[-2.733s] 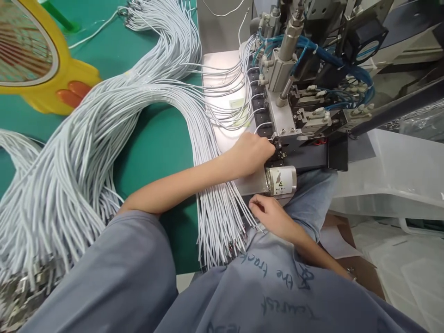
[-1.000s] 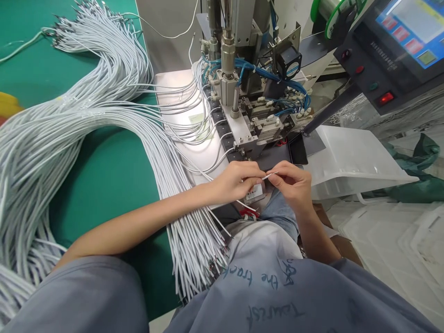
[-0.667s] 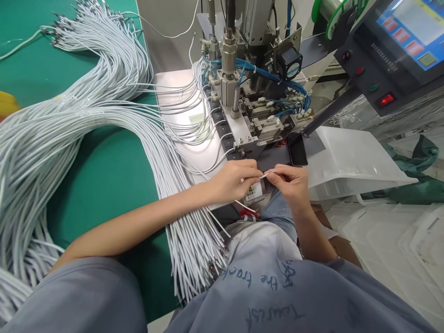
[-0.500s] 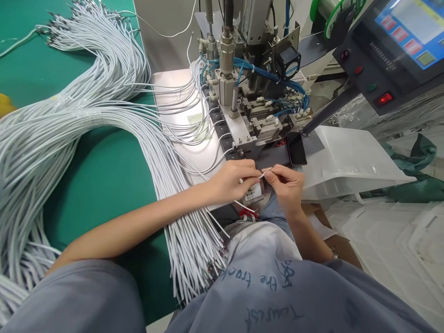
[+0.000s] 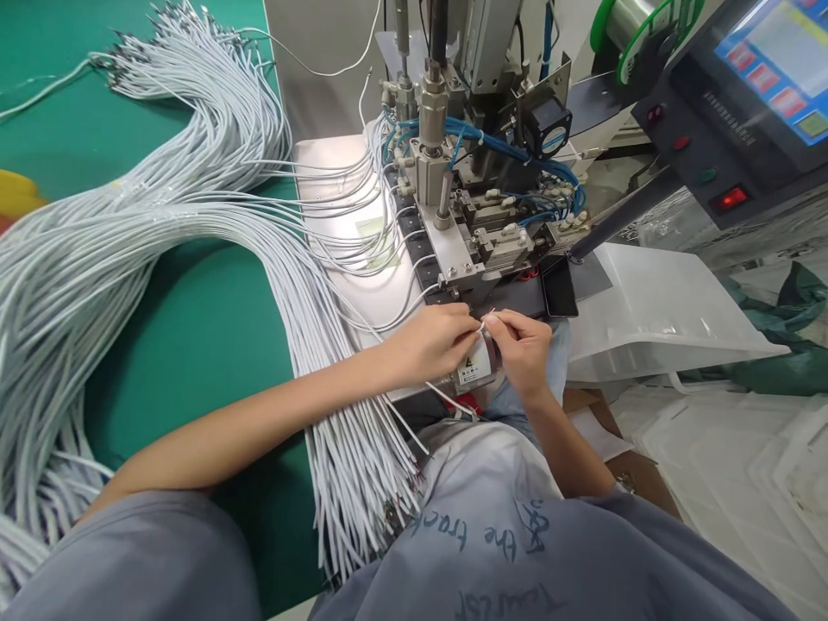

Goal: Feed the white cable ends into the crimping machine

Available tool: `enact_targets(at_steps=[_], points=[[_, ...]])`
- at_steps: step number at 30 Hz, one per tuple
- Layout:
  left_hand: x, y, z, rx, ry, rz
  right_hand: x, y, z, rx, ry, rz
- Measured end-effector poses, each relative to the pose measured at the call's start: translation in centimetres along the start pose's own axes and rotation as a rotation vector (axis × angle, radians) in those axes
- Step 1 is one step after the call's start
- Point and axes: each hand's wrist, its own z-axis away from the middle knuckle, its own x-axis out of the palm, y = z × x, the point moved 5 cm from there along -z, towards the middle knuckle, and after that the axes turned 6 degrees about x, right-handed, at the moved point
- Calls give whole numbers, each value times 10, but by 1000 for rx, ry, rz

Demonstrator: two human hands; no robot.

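Note:
My left hand (image 5: 441, 345) is closed on a thin white cable (image 5: 482, 327) in front of the machine. Thumb and fingers of my right hand (image 5: 521, 347) pinch the same cable near its end, where thin wires, one of them reddish, stick out. The two hands almost touch. Under my left forearm lies a large bundle of white cables (image 5: 285, 302), with their ends hanging toward my lap. Several single cables run from the bundle across a pale plate into the machine (image 5: 446, 216), which has metal cylinders and blue air tubes.
A control panel (image 5: 730, 142) with a lit red switch juts in at the upper right. Beneath it stands a translucent plastic bin (image 5: 666, 302). A spool of wire (image 5: 637, 26) sits behind. The bundle rests on a green table mat (image 5: 187, 336).
My right hand has moved slightly left, closer to my left hand, and the cable end now points more upward. The whole view has shifted a little.

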Motion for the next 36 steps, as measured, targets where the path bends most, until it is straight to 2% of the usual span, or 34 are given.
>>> enact_targets(at_steps=[5, 9, 21, 26, 36], points=[[10, -20, 0, -174, -257, -281, 3, 36, -22, 156, -120, -1], [18, -28, 1, -184, -359, -316, 11, 53, -35, 235, -202, -75], [17, -26, 1, -52, -367, -431, 23, 57, -41, 318, -291, -148], [18, -29, 1, -25, -334, -427, 24, 60, -44, 351, -324, -172], [20, -30, 1, 13, -308, -423, 26, 60, -46, 371, -293, -182]])
